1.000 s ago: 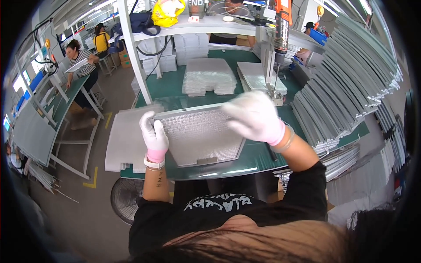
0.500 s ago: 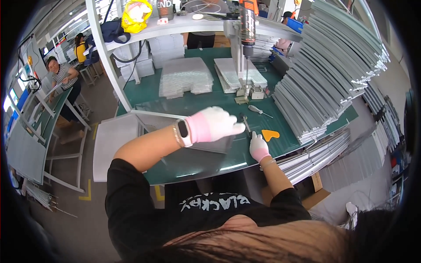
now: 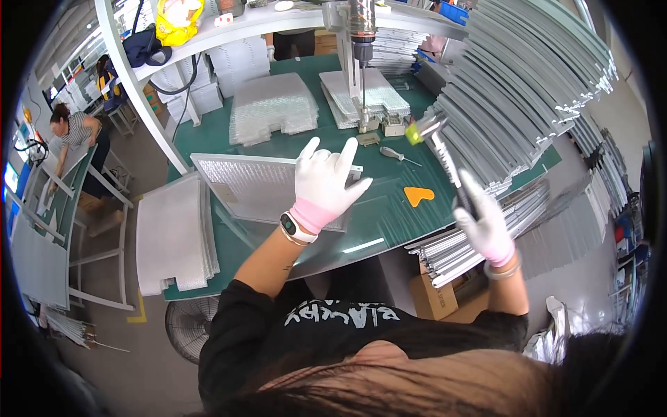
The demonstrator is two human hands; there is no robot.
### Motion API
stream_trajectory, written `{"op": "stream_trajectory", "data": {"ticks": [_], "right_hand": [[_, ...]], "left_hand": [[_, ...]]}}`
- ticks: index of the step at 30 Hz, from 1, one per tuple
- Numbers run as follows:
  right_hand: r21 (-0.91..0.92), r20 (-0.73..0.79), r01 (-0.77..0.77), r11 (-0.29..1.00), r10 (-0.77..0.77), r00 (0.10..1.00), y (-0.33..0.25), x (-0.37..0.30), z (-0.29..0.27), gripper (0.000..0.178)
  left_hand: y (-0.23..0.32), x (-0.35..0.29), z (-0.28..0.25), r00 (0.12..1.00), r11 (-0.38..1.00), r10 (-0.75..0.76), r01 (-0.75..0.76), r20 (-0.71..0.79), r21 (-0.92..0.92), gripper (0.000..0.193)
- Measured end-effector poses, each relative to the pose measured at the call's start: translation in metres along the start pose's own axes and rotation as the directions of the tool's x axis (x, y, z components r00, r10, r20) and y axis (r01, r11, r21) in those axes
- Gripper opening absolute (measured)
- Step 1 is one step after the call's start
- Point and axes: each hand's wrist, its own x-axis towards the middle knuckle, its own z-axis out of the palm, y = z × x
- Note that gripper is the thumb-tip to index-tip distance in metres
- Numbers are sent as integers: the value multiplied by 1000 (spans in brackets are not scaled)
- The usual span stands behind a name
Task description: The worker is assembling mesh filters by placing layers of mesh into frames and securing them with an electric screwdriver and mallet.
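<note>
My right hand (image 3: pixel 486 226), in a white glove with a pink cuff, grips the dark handle of a hammer (image 3: pixel 445 158). The hammer is raised over the right side of the green table, its yellow-green striking face pointing up and away. With fingers spread, my gloved left hand (image 3: pixel 324 184) is empty in front of a silver mesh panel in a thin metal frame (image 3: pixel 253 186). That panel stands on edge, leaning, and part of it is hidden behind the hand. Between the hands lie an orange V-shaped flat piece (image 3: pixel 419 196) and a screwdriver (image 3: pixel 393 153).
A power driver (image 3: pixel 363 31) hangs above small metal blocks (image 3: pixel 392 126). A tall stack of grey frames (image 3: pixel 514 90) rises at right. Mesh sheets lie in piles at the back (image 3: pixel 271 108) and left (image 3: pixel 174 236). A co-worker (image 3: pixel 76 142) bends over another table.
My right hand has lifted the hammer off the table and moved right. My left hand has turned upward with its fingers spread. The view has shifted, and the far-left co-worker now leans over.
</note>
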Motion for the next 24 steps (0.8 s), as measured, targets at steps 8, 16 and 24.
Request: {"op": "stream_trajectory", "data": {"ticks": [8, 16, 24], "right_hand": [[66, -197, 187, 980, -171, 965, -16, 6, 25, 62], [556, -233, -75, 828, 242, 942, -6, -22, 91, 68], [289, -206, 5, 957, 57, 977, -2, -31, 177, 69]], "left_hand": [[-1, 2, -10, 995, 999, -46, 48, 93, -24, 64], [-29, 2, -26, 946, 993, 102, -117, 307, 31, 37], [-34, -5, -23, 973, 990, 140, -144, 182, 9, 35]]}}
